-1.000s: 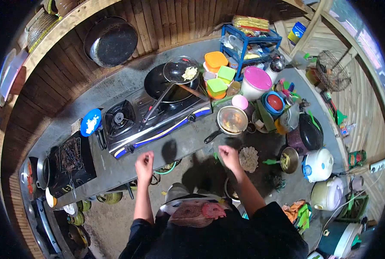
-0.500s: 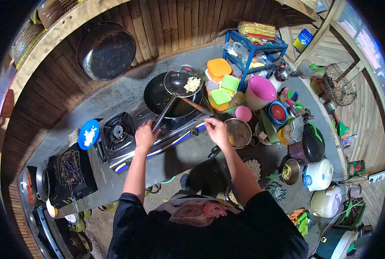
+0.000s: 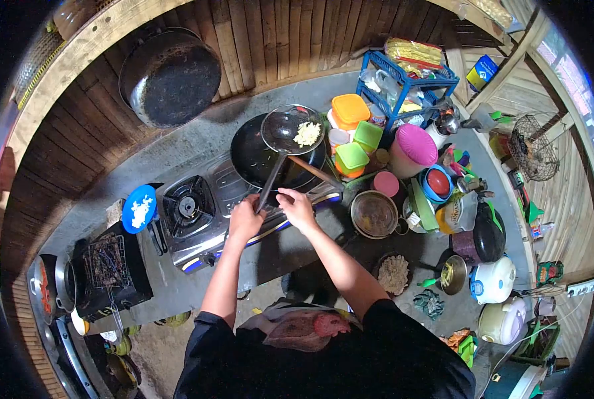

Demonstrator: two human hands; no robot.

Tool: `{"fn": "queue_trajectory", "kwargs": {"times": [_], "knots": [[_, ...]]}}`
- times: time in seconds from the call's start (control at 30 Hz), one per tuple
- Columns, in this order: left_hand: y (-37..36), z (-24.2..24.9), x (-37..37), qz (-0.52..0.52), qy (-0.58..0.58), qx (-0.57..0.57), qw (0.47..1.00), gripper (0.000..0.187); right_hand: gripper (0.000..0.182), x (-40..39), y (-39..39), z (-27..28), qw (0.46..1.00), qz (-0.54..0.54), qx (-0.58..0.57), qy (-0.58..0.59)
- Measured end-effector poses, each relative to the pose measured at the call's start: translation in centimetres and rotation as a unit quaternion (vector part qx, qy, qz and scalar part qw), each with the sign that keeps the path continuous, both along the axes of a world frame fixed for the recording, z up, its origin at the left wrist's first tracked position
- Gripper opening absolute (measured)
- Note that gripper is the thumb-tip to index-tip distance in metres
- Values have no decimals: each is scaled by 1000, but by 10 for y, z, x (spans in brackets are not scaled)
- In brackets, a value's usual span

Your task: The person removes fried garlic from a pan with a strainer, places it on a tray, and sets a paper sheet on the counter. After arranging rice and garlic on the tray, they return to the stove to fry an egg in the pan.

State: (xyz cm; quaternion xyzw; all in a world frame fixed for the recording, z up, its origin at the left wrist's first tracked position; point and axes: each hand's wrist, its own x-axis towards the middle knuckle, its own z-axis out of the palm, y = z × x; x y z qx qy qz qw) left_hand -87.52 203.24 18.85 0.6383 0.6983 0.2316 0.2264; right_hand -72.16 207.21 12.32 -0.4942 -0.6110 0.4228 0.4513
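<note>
A long-handled strainer [image 3: 273, 133] hangs over the black wok [image 3: 242, 154], with pale chopped food [image 3: 307, 134] lying in the right part of its bowl. My left hand [image 3: 245, 221] is closed around the end of the strainer's handle. Just right of that handle is my right hand [image 3: 297, 211], fingers loosely bent and apart, with nothing visible in them. A wooden handle [image 3: 315, 170] slants across the wok's right side; whatever it belongs to is mostly hidden under the strainer. The wok sits on the right side of the gas stove [image 3: 220, 193].
Left of the bare burner [image 3: 188, 205] is a blue plate [image 3: 130, 213] with white food. A pan [image 3: 374, 214] stands right of the stove. Lidded containers [image 3: 351, 157], a pink-lidded tub [image 3: 413, 149] and a blue rack [image 3: 410, 83] crowd the back right. A large pan [image 3: 170, 80] hangs on the wall.
My right hand has moved left, from near the wooden handle's end to beside the strainer's handle. My left hand still grips the strainer. The whole view has shifted slightly.
</note>
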Motion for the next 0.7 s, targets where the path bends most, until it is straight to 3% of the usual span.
{"fn": "queue_trajectory", "kwargs": {"times": [0.07, 0.13, 0.23, 0.37, 0.7], "knots": [[-5, 5, 9, 20, -18, -1, 1000, 40, 32, -10, -3, 14, 991, -17, -109, 76], [-14, 17, 19, 22, -12, 17, 1000, 40, 39, -17, -6, 23, 987, -29, -97, 123], [-20, 17, 27, 37, -124, -2, 992, 43, 44, -19, -7, 27, 986, -79, -89, 115], [-33, 26, 45, 51, -146, 13, 988, 42, 55, -12, -16, 28, 977, -56, -92, 185], [-61, 9, 63, 60, -190, 8, 980, 40, 54, 15, -49, 47, 967, -20, -138, 214]]}}
